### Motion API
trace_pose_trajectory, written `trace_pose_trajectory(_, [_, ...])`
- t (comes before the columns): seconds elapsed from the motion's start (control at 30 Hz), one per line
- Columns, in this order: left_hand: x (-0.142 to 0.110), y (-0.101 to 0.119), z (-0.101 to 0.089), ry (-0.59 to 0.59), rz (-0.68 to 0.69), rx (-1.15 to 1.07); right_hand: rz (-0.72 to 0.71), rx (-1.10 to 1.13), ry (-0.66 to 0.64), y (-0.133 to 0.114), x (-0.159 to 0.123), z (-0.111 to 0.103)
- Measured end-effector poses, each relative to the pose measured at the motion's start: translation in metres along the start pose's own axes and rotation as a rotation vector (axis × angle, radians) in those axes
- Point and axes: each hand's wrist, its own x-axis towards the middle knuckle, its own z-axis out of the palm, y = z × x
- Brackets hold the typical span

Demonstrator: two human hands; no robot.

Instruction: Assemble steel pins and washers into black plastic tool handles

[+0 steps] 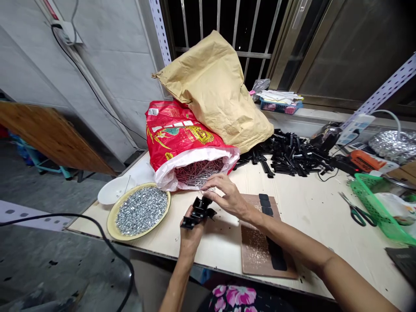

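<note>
My left hand is closed around several black plastic clips, held in a row above the table's front part. Over their upper end is my right hand, its thumb and forefinger pinched together. A thin metal pin shows at those fingertips, mostly hidden. Just behind the hands, a red bag lies open toward me, full of long thin reddish pins. Left of the hands stands a yellow-rimmed dish heaped with small silvery metal pieces.
A white bowl sits beside the dish. A brown paper sack leans on the red bag. Black plastic parts are piled behind. To the right are a brown board, scissors and a green basket.
</note>
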Motion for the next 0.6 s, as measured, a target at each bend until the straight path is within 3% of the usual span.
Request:
trace_pose_trajectory(0.3, [-0.001,-0.002,-0.008,0.034,-0.027,-0.018,-0.142,-0.067,-0.184,0.0,0.011,0.008])
trace_pose_trajectory(0.4, [-0.003,0.0,-0.011,0.028,-0.034,-0.068,-0.03,-0.045,-0.152,0.019,0.022,0.011])
trace_pose_trajectory(0.47, [-0.006,0.0,-0.013,0.015,-0.029,-0.076,0.098,-0.191,-0.133,0.04,0.034,0.017])
trace_pose_trajectory(0.6, [-0.009,0.004,-0.018,0.018,-0.021,-0.059,0.277,-0.572,-0.388,0.077,0.064,0.046])
